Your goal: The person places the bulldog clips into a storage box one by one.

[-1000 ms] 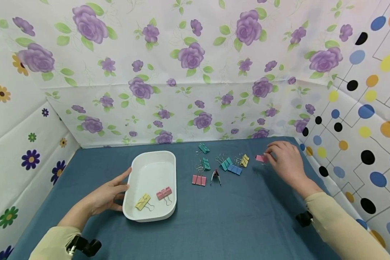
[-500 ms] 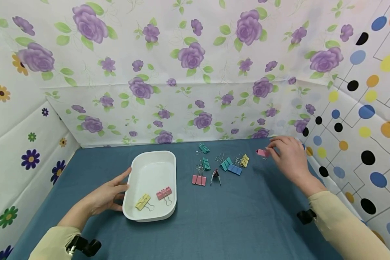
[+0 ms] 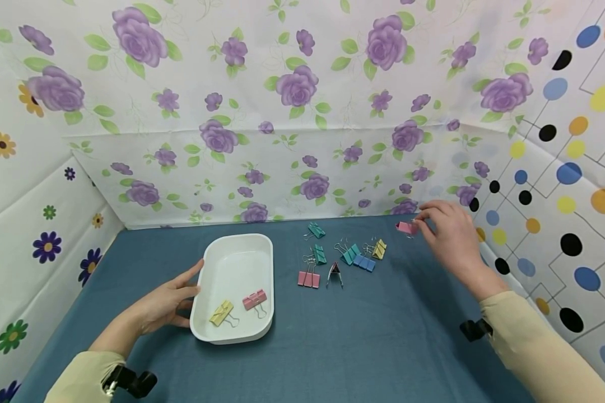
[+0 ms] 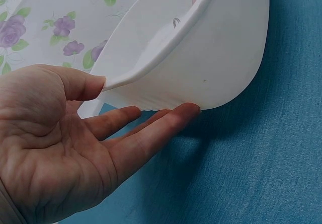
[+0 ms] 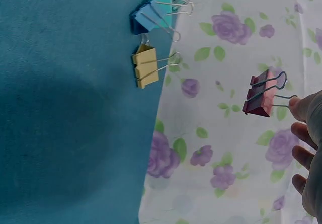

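In the head view my right hand [image 3: 448,238] pinches a pink binder clip [image 3: 406,227] at the far right, above the table. The right wrist view shows the thumb and a fingertip on one wire handle of the pink clip [image 5: 261,95], its body hanging free. My left hand [image 3: 163,305] grips the left side of a white tray [image 3: 232,246]. Up close, the left thumb lies on the rim of the tray [image 4: 211,48], the fingers stretched along the lower edge of its wall. A yellow clip [image 3: 222,313] and another pink clip [image 3: 254,299] lie in the tray.
Right of the tray lie several binder clips: green ones [image 3: 350,254], a blue one [image 3: 364,263], a yellow one [image 3: 379,249], a pink one [image 3: 308,279] and one standing on end [image 3: 335,274]. A flowered cloth [image 3: 333,179] rises behind the blue table [image 3: 343,347].
My right hand has moved slightly up and away toward the back cloth, carrying the pink binder clip. The left hand and the tray have stayed where they were.
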Demonstrator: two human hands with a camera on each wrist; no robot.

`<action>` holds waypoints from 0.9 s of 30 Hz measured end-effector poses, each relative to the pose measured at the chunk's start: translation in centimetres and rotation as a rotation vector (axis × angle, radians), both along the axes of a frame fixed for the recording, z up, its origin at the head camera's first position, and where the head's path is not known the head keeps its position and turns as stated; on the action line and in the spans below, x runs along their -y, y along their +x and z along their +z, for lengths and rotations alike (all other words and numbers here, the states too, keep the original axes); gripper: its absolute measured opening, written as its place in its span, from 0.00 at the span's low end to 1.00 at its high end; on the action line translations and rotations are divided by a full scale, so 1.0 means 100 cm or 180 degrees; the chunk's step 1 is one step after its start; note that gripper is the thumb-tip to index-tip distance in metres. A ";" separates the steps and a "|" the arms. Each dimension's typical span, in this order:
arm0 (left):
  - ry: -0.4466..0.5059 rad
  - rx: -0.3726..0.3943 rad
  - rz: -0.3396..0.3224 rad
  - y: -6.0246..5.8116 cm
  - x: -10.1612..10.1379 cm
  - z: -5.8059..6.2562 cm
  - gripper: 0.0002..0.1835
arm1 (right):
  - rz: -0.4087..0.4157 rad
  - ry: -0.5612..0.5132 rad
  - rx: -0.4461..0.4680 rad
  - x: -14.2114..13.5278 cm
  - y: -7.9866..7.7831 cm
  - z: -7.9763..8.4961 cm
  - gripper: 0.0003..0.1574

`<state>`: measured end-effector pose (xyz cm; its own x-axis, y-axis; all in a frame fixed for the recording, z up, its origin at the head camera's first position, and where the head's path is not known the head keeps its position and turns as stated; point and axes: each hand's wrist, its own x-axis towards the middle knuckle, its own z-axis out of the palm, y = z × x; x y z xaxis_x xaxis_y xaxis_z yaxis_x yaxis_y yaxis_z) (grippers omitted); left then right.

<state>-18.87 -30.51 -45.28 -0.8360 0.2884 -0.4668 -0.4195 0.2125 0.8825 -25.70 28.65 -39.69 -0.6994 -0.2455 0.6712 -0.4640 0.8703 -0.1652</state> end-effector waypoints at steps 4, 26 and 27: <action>-0.0003 0.0004 0.0001 0.000 0.000 0.000 0.38 | 0.0075 -0.0033 -0.0122 0.003 -0.001 0.005 0.06; -0.0007 0.0011 -0.0014 0.000 -0.001 0.002 0.38 | 0.0264 -0.0082 -0.0354 0.035 -0.007 0.022 0.08; -0.0009 0.0008 -0.0017 0.000 -0.001 0.002 0.38 | 0.0287 -0.0095 -0.0368 0.037 -0.008 0.022 0.07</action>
<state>-18.90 -30.44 -45.11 -0.8333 0.2917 -0.4697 -0.4205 0.2172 0.8809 -26.47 24.98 -37.44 -0.5931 -0.2825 0.7540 -0.5574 0.8198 -0.1313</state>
